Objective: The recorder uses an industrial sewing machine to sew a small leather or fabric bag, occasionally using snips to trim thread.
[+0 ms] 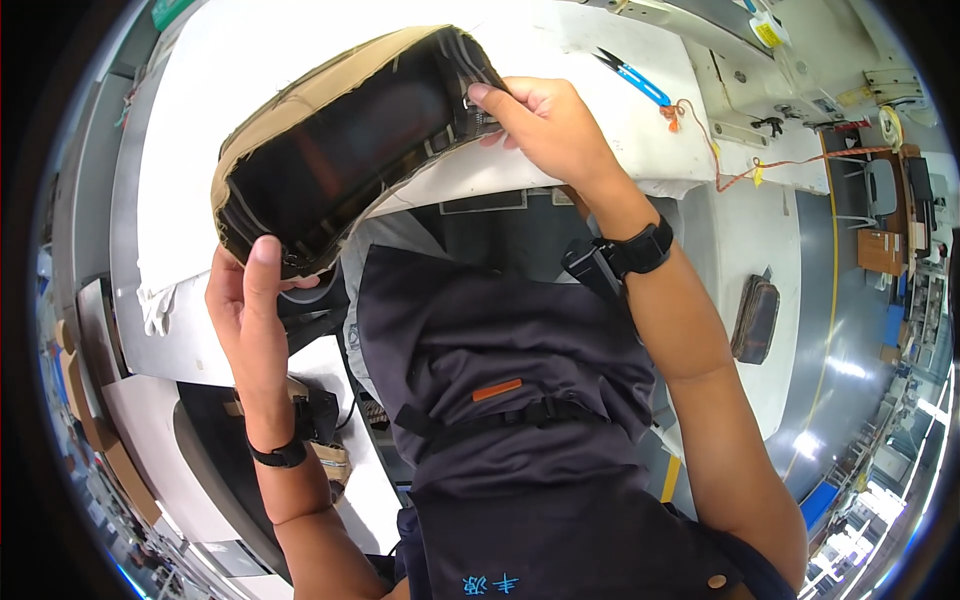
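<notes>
A sewn pouch (345, 140) with a glossy black panel and raw tan fabric edges is held up over the white worktable (640, 150), tilted with its right end higher. My left hand (255, 310) grips its lower left corner, thumb on the front and fingers behind. At the upper right end, my right hand (550, 125) pinches the edge beside what looks like a zipper. Some fingers of both hands are hidden behind the pouch. To the right of my right hand lies a pair of blue-handled thread snips (640, 82), tied to an orange cord (740, 180).
A similar dark pouch (757, 318) lies on the white surface to the right. Sewing machine parts (770, 75) stand at the upper right. White cloth (157, 308) hangs at the table's left edge. More tan pieces (335, 465) sit below my left wrist. Beyond is a cardboard box (880, 250).
</notes>
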The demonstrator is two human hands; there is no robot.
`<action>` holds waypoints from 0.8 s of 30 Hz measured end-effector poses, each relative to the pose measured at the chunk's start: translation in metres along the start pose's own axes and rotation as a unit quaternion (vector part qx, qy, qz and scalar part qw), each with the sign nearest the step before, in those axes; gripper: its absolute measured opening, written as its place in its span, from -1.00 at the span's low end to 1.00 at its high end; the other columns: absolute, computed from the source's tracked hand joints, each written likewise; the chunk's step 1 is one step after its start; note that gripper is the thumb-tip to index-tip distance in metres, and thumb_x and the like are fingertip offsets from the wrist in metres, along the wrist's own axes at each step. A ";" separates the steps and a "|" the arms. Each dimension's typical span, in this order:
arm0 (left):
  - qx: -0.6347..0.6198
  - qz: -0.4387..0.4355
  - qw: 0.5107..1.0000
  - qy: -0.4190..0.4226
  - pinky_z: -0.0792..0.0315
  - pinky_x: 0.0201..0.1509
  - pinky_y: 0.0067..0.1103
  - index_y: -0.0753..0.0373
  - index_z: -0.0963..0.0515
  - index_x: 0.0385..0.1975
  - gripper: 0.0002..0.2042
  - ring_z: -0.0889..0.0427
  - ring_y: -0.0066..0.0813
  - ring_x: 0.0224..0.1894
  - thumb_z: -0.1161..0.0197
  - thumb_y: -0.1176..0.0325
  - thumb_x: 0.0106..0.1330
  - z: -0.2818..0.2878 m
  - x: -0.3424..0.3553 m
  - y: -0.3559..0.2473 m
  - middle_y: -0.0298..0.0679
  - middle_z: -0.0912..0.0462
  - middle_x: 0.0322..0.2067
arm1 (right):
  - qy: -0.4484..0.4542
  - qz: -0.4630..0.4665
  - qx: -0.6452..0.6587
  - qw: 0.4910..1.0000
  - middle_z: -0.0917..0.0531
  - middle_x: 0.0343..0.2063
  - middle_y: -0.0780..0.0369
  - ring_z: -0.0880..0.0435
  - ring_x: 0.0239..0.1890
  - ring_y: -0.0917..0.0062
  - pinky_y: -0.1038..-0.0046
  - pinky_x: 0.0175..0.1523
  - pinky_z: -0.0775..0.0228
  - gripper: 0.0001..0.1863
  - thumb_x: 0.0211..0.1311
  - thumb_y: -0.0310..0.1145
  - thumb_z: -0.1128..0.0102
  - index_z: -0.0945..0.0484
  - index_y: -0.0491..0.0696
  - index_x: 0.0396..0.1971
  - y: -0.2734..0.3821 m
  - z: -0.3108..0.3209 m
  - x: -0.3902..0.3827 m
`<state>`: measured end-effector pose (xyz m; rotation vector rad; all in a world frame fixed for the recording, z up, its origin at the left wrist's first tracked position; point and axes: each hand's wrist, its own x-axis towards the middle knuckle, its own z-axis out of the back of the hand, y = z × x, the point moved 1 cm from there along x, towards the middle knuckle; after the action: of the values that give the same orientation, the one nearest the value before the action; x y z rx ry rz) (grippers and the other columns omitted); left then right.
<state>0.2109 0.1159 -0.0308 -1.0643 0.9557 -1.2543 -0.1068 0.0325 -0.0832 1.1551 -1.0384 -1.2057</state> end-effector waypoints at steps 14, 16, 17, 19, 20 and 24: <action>0.050 0.184 0.979 0.072 -0.66 -0.44 -0.45 0.36 -0.57 -0.36 -0.55 -0.79 -0.33 -0.39 -0.13 0.05 0.61 0.033 0.044 0.024 -0.18 -0.63 -0.50 | -0.001 0.015 0.041 0.999 -0.73 -0.42 0.32 -0.61 -0.37 0.72 0.61 -0.21 -0.47 -0.62 0.59 -0.14 -0.23 -0.77 -0.20 -0.14 -0.002 0.001 -0.010; -0.020 0.203 0.978 0.043 -0.72 -0.42 -0.38 0.35 -0.53 -0.41 -0.62 -0.80 -0.24 -0.39 -0.09 0.15 0.58 0.049 0.063 0.026 -0.14 -0.64 -0.52 | -0.006 0.012 0.065 0.998 -0.75 -0.40 0.29 -0.64 -0.35 0.70 0.59 -0.18 -0.50 -0.64 0.60 -0.20 -0.20 -0.75 -0.23 -0.12 -0.004 -0.001 -0.013; -0.037 0.188 0.981 0.029 -0.72 -0.42 -0.36 0.32 -0.50 -0.47 -0.63 -0.80 -0.22 -0.40 -0.08 0.18 0.57 0.056 0.074 0.026 -0.15 -0.62 -0.55 | -0.005 0.009 0.049 0.999 -0.76 -0.38 0.29 -0.63 -0.35 0.71 0.60 -0.17 -0.50 -0.65 0.63 -0.23 -0.15 -0.75 -0.23 -0.09 -0.005 -0.001 -0.014; -0.052 0.166 0.985 0.014 -0.73 -0.41 -0.33 0.27 -0.45 -0.54 -0.63 -0.80 -0.20 -0.41 -0.06 0.20 0.55 0.071 0.101 0.026 -0.15 -0.61 -0.57 | -0.001 0.017 0.041 0.999 -0.75 -0.39 0.29 -0.64 -0.35 0.71 0.60 -0.17 -0.51 -0.65 0.63 -0.24 -0.15 -0.75 -0.23 -0.09 -0.009 -0.001 -0.015; -0.051 0.164 0.985 -0.005 -0.73 -0.40 -0.31 0.24 -0.43 -0.57 -0.62 -0.80 -0.19 -0.41 -0.05 0.21 0.54 0.078 0.118 0.025 -0.14 -0.60 -0.59 | -0.004 0.017 0.038 0.999 -0.75 -0.40 0.29 -0.64 -0.35 0.70 0.60 -0.17 -0.52 -0.65 0.63 -0.24 -0.15 -0.75 -0.23 -0.10 -0.011 0.000 -0.015; -0.060 0.093 0.993 -0.047 -0.76 -0.30 -0.31 0.19 -0.37 -0.60 -0.62 -0.84 -0.13 -0.35 -0.10 0.18 0.50 0.091 0.199 0.019 -0.10 -0.64 -0.50 | -0.010 0.015 0.055 0.998 -0.74 -0.43 0.28 -0.63 -0.38 0.70 0.61 -0.20 -0.49 -0.70 0.54 -0.24 -0.27 -0.75 -0.21 -0.15 -0.015 0.001 -0.016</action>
<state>0.3213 -0.0737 -0.0234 -1.0919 1.0430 -0.9952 -0.1109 0.0480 -0.0981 1.2097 -1.1448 -1.1511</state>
